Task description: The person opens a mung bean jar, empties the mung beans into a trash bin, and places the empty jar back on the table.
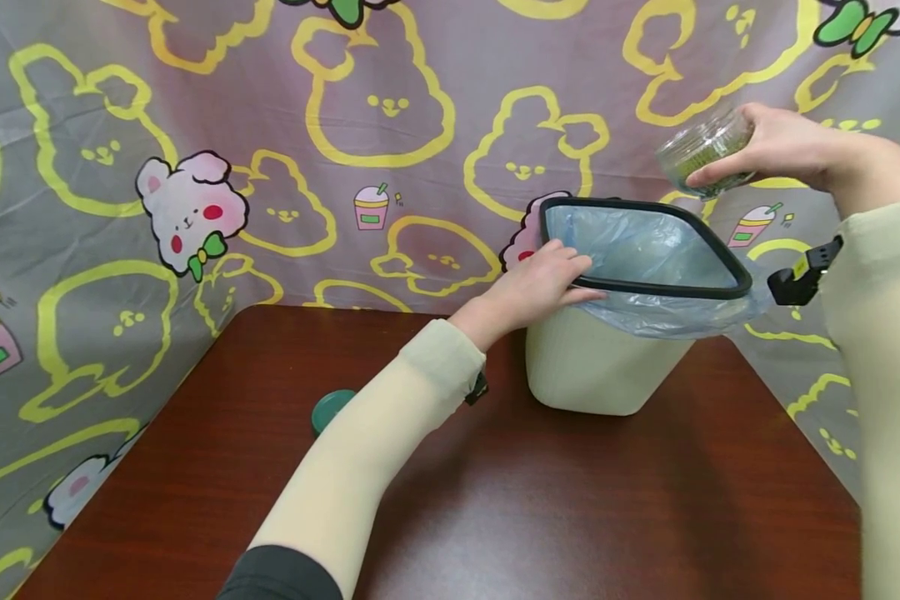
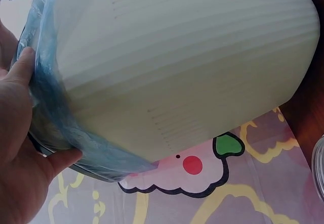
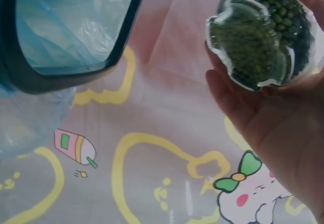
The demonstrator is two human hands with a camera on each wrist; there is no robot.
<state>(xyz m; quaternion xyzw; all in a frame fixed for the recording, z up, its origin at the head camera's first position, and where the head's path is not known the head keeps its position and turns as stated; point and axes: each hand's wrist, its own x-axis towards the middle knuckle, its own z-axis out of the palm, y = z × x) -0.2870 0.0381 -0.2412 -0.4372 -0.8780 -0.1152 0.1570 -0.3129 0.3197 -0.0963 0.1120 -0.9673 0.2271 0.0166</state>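
A cream trash bin (image 1: 607,362) stands on the table, with a black rim (image 1: 645,290) and a translucent blue bag (image 1: 637,242) lining it and folded over the edge. My left hand (image 1: 536,283) grips the rim at its near left corner, fingers over the bag, as the left wrist view also shows. Up and right of the bin's mouth, my right hand (image 1: 787,150) holds a clear jar (image 1: 708,150) tilted toward the bin. Green beans (image 3: 248,39), seemingly mung beans, lie inside the jar. Whether any beans are in the bag cannot be seen.
A round green lid (image 1: 332,408) lies on the brown table (image 1: 570,508), partly behind my left forearm. A cartoon-printed cloth (image 1: 412,100) hangs close behind the table and along its sides. A clear round edge (image 2: 319,168) shows at the left wrist view's border.
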